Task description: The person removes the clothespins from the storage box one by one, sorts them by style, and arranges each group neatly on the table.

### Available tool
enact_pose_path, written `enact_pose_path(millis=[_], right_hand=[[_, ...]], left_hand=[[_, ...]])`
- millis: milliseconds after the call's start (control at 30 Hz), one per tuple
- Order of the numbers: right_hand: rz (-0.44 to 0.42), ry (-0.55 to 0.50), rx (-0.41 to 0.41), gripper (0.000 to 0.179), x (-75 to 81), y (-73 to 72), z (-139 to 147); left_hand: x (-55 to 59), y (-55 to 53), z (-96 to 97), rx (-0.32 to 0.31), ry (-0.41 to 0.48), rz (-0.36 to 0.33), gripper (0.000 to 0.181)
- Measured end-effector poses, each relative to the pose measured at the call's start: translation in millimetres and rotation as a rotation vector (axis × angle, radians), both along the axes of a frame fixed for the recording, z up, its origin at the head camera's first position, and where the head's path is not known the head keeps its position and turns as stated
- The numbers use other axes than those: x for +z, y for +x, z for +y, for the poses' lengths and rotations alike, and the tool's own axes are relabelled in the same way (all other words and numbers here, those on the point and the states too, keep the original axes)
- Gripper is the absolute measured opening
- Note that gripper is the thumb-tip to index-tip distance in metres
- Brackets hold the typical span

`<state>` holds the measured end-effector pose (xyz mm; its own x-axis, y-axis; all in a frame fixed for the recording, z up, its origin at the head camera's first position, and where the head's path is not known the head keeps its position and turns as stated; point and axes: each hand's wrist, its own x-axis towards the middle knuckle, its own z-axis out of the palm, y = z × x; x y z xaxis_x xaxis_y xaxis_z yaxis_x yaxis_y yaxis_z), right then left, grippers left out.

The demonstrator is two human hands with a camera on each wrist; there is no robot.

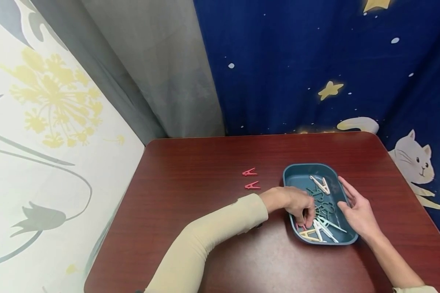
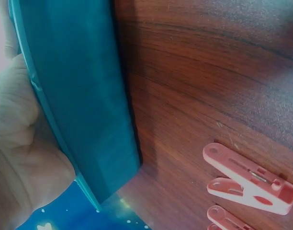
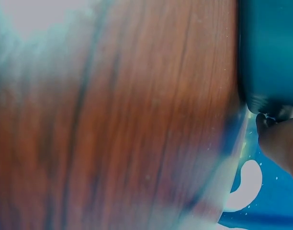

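Observation:
A blue-green tray [image 1: 304, 169] on the table holds white, yellow, pale green and dark green clothespins. My left hand [image 1: 298, 203] reaches over its near left rim, fingers bent down and pinching a red clothespin [image 1: 301, 228] that they partly cover. Beside it lie a yellow clothespin [image 1: 308, 235] and a white clothespin [image 1: 324, 232]. My right hand [image 1: 359, 213] grips the tray's right side, thumb over the rim and fingers along the outside. In the left wrist view, the left hand [image 2: 27, 148] overlaps the tray's edge, its fingertips hidden behind the wall.
Left of the tray, two red clothespins, an upper clothespin [image 1: 249, 172] and a lower clothespin [image 1: 252, 185], lie on the dark red wooden table [image 1: 190, 175]. A blue curtain [image 1: 278, 73] hangs behind the far edge, and a patterned white panel [image 1: 58, 162] stands at the left.

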<state>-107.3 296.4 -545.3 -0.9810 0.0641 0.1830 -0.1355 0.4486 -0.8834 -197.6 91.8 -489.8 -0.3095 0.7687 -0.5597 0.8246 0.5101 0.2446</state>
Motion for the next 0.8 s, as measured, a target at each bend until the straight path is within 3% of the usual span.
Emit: enact_pose_path(millis=[167,367,467,600,667,700,800], right_hand=[[0.002,0.003,0.001,0.077,0.3,0.7,0],[0.001,0.001,0.003,0.077,1.1,0.8,0],[0.001,0.006,0.000,0.077,1.4,0.5,0],[-0.005,0.020,0.000,0.076,1.3,0.3,0],[-0.013,0.033,0.000,0.075,1.4,0.1,0],[-0.018,0.043,-0.002,0.075,1.6,0.1,0],[-0.037,0.068,-0.008,0.074,2.7,-0.3,1]], left_hand=[[0.4,1.5,-1.0,0.011,0.013,0.043,0.016],[-0.7,-2.7,-3.6,0.063,0.130,-0.076,0.012],[-3.0,-6.9,-4.6,0.085,0.231,-0.242,0.007],[-6.6,-13.4,-5.8,0.152,0.412,-0.654,0.010],[-7.1,-16.7,-6.5,0.175,0.485,-0.793,0.011],[-6.9,-18.1,-6.7,0.192,0.521,-0.835,0.011],[-4.4,-22.3,-8.3,0.238,0.616,-0.851,0.012]])
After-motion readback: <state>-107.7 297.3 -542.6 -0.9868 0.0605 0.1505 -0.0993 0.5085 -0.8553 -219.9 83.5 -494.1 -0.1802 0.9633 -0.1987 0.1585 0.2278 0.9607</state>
